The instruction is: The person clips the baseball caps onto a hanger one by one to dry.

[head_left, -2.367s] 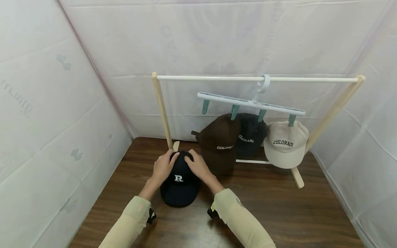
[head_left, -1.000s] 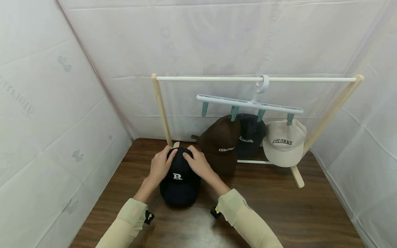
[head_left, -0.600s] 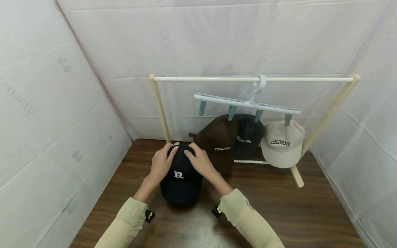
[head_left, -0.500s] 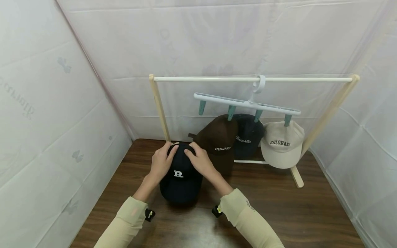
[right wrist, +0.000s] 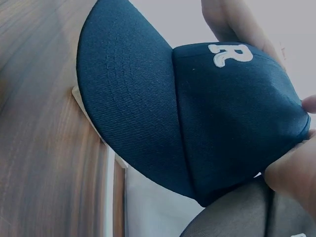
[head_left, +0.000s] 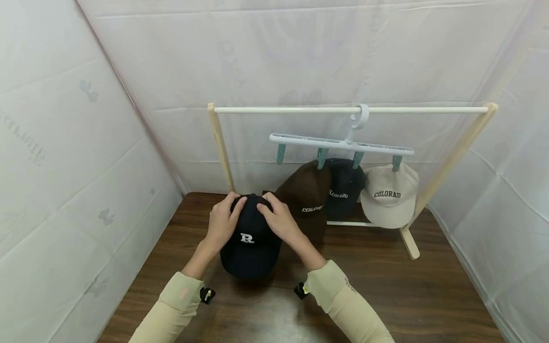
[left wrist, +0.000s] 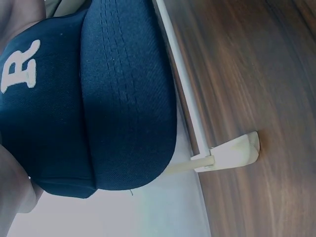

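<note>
Between my two hands is a dark navy baseball cap [head_left: 250, 259] with a white R, its brim toward me. My left hand [head_left: 222, 223] grips the crown's left side, and my right hand [head_left: 279, 220] grips its right side, thumbs on the near face. The fingers behind the crown are hidden. In the left wrist view the cap [left wrist: 128, 103] stands off the table. The right wrist view shows the cap [right wrist: 227, 113] with the right hand [right wrist: 294, 170] at its crown. A brown cap [head_left: 300, 190] hangs just right of my right hand, partly covered by it.
A white hanger [head_left: 309, 141] hooks over the rack's rail [head_left: 283, 110]. Its leftmost green clip [head_left: 280, 154] holds nothing. A dark blue cap [head_left: 343, 181] and a beige cap [head_left: 389, 205] hang at the right. The rack's wooden foot [head_left: 410, 244] rests on the brown table [head_left: 386, 295].
Both hands have lifted the navy cap off the table and moved it slightly away from me, toward the rack. The hanger sways a little, its left end now lower.
</note>
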Motion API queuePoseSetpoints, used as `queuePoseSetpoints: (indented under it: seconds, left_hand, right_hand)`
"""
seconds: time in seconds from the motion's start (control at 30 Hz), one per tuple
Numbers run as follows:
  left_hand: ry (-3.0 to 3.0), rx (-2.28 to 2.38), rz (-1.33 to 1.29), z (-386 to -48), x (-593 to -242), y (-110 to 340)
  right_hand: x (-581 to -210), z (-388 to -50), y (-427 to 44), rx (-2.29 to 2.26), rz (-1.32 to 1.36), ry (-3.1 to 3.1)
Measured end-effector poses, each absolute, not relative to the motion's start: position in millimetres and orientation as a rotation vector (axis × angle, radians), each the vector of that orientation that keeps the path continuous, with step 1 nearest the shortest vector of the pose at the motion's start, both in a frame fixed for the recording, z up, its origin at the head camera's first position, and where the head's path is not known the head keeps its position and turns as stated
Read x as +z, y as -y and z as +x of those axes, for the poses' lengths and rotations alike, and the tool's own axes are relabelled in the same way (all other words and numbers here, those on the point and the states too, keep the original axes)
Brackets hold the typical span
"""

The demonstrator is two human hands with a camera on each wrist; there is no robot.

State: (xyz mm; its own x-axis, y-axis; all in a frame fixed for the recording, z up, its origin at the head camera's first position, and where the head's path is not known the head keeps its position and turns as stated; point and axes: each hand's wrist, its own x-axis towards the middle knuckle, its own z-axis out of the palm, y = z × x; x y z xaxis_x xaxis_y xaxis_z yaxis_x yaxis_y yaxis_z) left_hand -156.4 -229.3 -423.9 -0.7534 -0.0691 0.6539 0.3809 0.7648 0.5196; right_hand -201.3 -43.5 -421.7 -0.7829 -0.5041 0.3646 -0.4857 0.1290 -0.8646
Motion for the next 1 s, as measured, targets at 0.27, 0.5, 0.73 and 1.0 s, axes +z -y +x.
queuePoseSetpoints:
  seconds: [0.27, 0.5, 0.73, 1.0]
  left_hand:
    - [2.258, -0.9, -0.255, -162, -419, 231]
    - [2.229, -0.917, -0.298, -166, -415, 233]
    - [2.218, -0.914, -0.333, -171, -414, 237]
    - [2.192, -0.918, -0.378, -176, -415, 244]
  right_hand:
    - [-418, -203, 43, -1.811, -1.04, -2.358]
    - [-414, -201, 43, -1.828, -1.036, -2.366]
    - [-412, -202, 46, -1.841, -1.009, -2.37]
    - [-411, -201, 51, -1.856, -1.019, -2.379]
